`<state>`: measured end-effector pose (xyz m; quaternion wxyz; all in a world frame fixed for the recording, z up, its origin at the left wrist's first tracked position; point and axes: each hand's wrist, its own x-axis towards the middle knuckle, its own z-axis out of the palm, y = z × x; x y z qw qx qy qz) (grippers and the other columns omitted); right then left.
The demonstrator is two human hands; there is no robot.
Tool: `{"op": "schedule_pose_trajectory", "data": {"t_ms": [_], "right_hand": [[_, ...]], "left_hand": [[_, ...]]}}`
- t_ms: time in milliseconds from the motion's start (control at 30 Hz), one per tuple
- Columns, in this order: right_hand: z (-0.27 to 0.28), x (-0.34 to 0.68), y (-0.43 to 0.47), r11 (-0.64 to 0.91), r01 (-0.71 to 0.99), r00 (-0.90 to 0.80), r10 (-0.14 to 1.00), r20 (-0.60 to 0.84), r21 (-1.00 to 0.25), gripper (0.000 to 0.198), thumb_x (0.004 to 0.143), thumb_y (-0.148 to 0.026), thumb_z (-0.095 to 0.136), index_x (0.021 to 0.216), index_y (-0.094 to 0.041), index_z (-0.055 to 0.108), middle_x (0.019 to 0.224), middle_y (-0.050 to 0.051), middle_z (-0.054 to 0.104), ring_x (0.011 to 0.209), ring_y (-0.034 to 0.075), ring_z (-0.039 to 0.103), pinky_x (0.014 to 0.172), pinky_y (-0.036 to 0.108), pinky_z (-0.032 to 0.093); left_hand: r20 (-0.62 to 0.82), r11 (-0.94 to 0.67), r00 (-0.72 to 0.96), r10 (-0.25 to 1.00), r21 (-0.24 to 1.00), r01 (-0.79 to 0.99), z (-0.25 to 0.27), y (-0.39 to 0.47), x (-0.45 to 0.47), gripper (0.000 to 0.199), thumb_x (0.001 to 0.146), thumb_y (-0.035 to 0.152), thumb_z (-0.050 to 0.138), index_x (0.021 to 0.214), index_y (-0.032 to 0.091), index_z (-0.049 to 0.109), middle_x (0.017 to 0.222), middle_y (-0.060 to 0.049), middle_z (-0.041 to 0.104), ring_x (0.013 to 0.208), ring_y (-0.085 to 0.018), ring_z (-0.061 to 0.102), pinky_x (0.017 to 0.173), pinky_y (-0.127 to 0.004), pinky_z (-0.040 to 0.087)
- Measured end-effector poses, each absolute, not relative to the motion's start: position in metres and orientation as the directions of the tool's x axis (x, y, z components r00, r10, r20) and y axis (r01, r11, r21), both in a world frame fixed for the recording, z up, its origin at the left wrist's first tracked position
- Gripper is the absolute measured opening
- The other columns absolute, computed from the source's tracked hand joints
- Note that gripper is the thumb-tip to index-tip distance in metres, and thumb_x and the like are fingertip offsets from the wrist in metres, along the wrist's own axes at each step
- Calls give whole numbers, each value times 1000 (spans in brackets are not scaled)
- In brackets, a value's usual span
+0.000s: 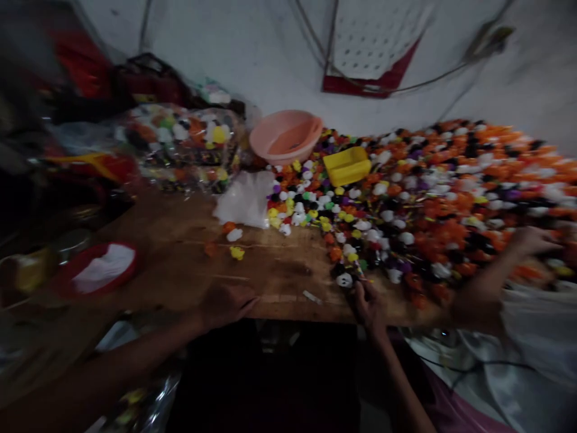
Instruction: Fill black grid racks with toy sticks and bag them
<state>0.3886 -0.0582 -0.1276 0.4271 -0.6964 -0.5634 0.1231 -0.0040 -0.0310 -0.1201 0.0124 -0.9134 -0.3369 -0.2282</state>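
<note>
My left hand (pixel 229 302) lies palm down at the front edge of the wooden table, thumb a little apart from the fingers, nothing visible in it. At the near side of the pile, my right hand (pixel 370 305) pinches a thin pale stick-like piece (pixel 359 270); blur hides its exact kind. Just left of those fingertips sits a small white ghost-face head (pixel 344 280). Many small plastic figures (pixel 406 204) in orange, white, black, yellow and purple are heaped beyond my right hand. A short clear strip (pixel 312 297) lies on the wood between my hands.
Another person's hand (pixel 534 242) reaches into the heap at right. A yellow scoop (pixel 347 166) and a pink basin (pixel 286 135) stand at the back. Bagged figures (pixel 180 144), a white plastic bag (pixel 246 198), loose figures (pixel 237 252) and a red dish (pixel 128 273) lie leftward.
</note>
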Motion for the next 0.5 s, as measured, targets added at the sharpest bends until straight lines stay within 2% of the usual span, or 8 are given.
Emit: {"op": "schedule_pose_trajectory", "data": {"t_ms": [167, 300, 500], "right_hand": [[-125, 385, -59, 10, 710, 355, 859, 370, -704, 50, 90, -57, 45, 65, -19, 65, 56, 3, 62, 52, 15, 56, 53, 25, 41], [-128, 382, -60, 1, 710, 367, 853, 371, -704, 47, 90, -54, 45, 66, -19, 66, 59, 4, 64, 55, 16, 59, 56, 25, 41], [-124, 380, -63, 26, 729, 349, 845, 404, -684, 46, 91, -51, 46, 61, -20, 64, 53, 3, 62, 49, 15, 56, 51, 25, 37]], "left_hand": [[465, -808, 686, 560, 122, 577, -119, -30, -4, 36, 104, 24, 44, 75, 20, 64, 66, 2, 68, 56, -12, 63, 56, -26, 42], [470, -811, 687, 554, 119, 573, -121, -31, -5, 35, 104, 25, 43, 79, 20, 68, 73, 0, 74, 61, -13, 68, 60, -24, 49], [506, -801, 655, 561, 132, 585, -124, -32, -4, 32, 102, 25, 45, 86, 23, 73, 82, 0, 78, 70, -16, 74, 68, -26, 59]]}}
